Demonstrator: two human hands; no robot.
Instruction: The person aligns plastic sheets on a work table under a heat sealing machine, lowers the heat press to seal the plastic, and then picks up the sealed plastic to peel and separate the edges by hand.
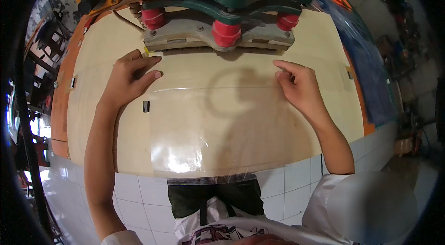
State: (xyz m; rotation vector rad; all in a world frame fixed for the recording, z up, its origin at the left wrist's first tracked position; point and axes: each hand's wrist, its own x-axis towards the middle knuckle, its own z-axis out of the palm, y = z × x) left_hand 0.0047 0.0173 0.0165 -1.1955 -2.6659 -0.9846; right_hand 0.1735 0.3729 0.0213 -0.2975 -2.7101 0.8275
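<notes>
A clear, glossy plastic sheet (185, 124) lies on our cream-coloured flat tabletop (132, 138) at lower centre; we judge it light, limp and slippery, best held by its upper corners. Our left hand (135, 74), left of centre, has thumb and forefinger parted; our right hand (298, 82), right of centre, has them close, and we cannot tell whether film lies between. Glare masks the sheet's lower left, and the frame's top cuts off the green metal press (194, 5).
</notes>
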